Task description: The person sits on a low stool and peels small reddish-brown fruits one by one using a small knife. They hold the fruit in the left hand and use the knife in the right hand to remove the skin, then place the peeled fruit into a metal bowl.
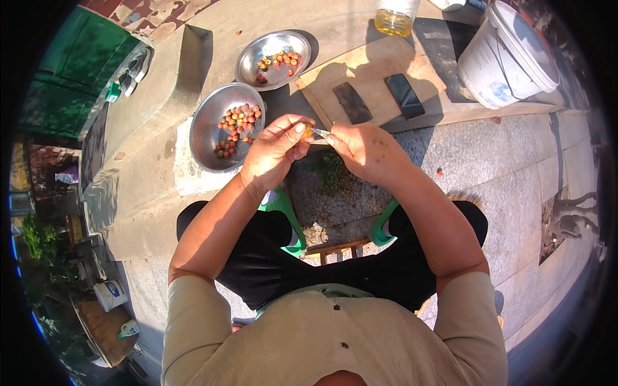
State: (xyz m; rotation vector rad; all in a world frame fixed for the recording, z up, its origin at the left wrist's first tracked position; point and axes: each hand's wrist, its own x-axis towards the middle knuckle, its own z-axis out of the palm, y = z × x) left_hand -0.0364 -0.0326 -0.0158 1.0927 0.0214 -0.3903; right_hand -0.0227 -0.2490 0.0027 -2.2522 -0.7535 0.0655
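My left hand point(277, 147) pinches a small yellow-red fruit point(307, 130) between thumb and fingers. A small metal blade point(320, 133) touches that fruit, and my right hand point(369, 152) is shut on its other end; the handle is hidden in my fingers. Close to my left wrist stands a steel bowl point(200, 140) with many small red fruits point(240, 118) in it. Beyond it, a second steel bowl point(246, 50) holds fewer fruits point(277, 60), some with yellowish spots.
A wooden board point(328, 77) carries a dark flat rectangular piece point(352, 103) and a smartphone point(404, 95). Behind it stands a clear bottle of yellow liquid point(395, 21). A white lidded bucket point(502, 58) is at the right. Leafy scraps point(333, 171) lie on the ground, with one fruit point(439, 172) farther right.
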